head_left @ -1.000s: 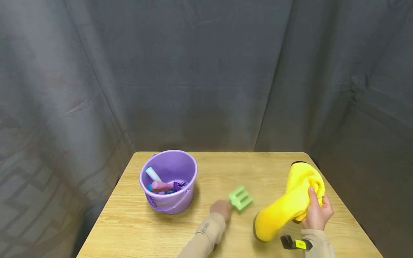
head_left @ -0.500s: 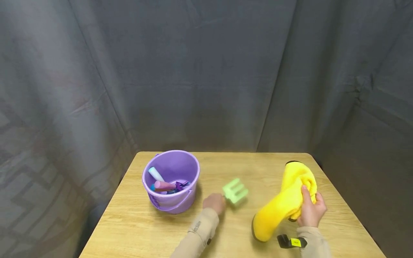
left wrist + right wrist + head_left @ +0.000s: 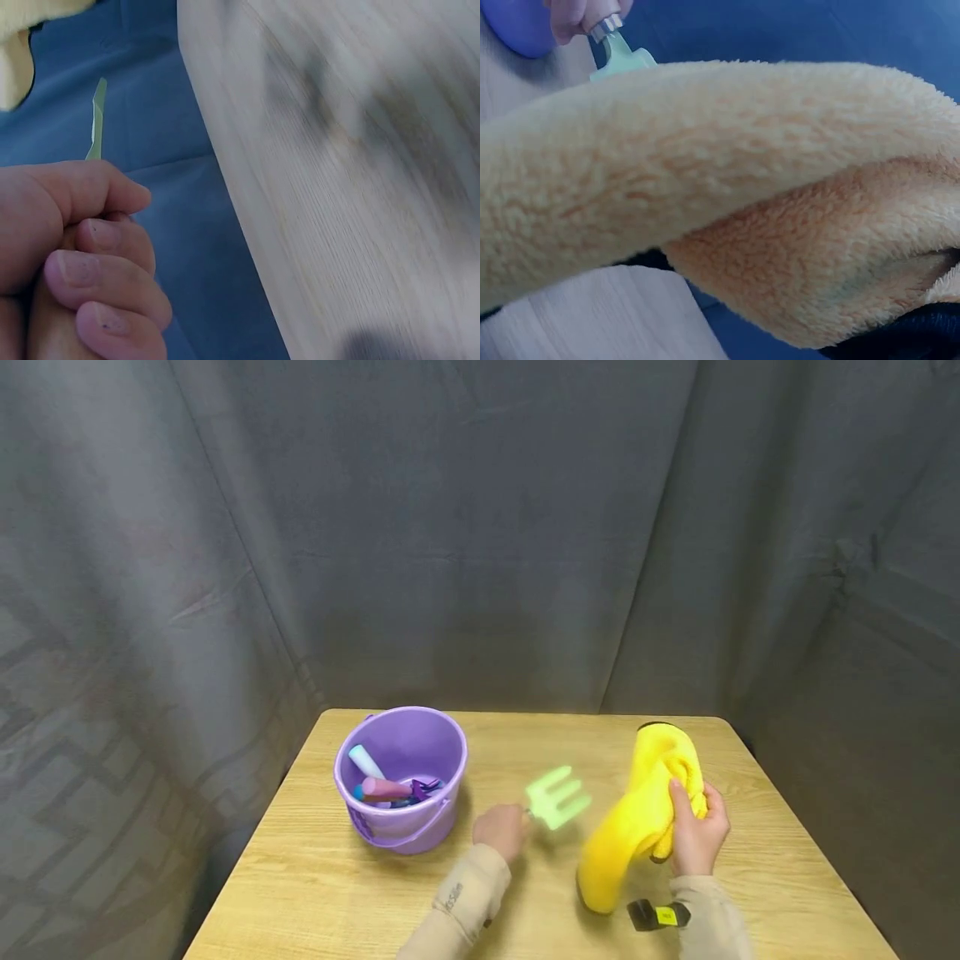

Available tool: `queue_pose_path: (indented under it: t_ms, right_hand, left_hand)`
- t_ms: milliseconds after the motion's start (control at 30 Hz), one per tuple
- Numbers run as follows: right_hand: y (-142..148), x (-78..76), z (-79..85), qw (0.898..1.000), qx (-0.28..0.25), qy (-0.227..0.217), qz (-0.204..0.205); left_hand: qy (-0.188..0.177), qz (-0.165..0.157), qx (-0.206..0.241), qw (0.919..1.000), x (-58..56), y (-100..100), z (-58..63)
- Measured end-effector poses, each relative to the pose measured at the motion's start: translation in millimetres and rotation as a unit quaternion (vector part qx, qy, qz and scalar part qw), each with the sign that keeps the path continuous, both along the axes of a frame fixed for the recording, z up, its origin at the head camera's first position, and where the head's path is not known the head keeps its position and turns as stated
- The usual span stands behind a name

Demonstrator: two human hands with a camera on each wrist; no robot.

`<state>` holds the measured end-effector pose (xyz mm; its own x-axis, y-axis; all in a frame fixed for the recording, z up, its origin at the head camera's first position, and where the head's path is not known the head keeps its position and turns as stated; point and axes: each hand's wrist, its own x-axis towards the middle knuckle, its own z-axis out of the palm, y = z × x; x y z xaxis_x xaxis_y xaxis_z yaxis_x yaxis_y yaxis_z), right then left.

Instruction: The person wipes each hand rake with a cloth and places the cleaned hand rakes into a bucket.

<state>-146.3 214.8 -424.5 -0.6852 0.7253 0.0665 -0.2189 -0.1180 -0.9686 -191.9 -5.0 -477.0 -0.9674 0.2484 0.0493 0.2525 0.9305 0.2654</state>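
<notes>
My left hand [image 3: 501, 832] grips the handle of a small light-green hand fork [image 3: 557, 798], its three tines pointing to the right over the table. In the left wrist view the fingers [image 3: 112, 277] are curled round a wooden handle, and the green head [image 3: 97, 116] shows edge-on. A fluffy yellow cloth [image 3: 637, 818] with dark edging is bunched in my right hand [image 3: 697, 831], thumb on top, and one end droops toward the table. The cloth [image 3: 705, 165] fills most of the right wrist view, with part of the fork's head behind it.
A purple bucket [image 3: 442, 827] stands at the left of the wooden table [image 3: 300, 893]. Inside it lie several tools, among them a pink handle [image 3: 384, 789] and a pale blue handle [image 3: 366, 762]. A grey curtain [image 3: 480, 568] hangs behind the table.
The yellow cloth in my right hand has moved left, closer to the fork. My left hand has lifted the fork slightly and shifted it a little.
</notes>
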Motion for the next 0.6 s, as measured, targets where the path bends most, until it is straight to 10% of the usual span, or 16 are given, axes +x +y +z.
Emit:
queue_pose_path:
  t_ms: [233, 600]
  right_hand:
    - [-29.3, -9.2, 1.0, 0.985, 0.163, -0.038, 0.036]
    - [-59.6, -16.8, -20.6, 0.906, 0.391, 0.023, 0.164]
  left_hand:
    - [0.012, -0.019, 0.007, 0.9997, 12.1, 4.8, 7.7]
    - [0.011, -0.018, 0.026, 0.9995, 20.6, 11.3, 15.8]
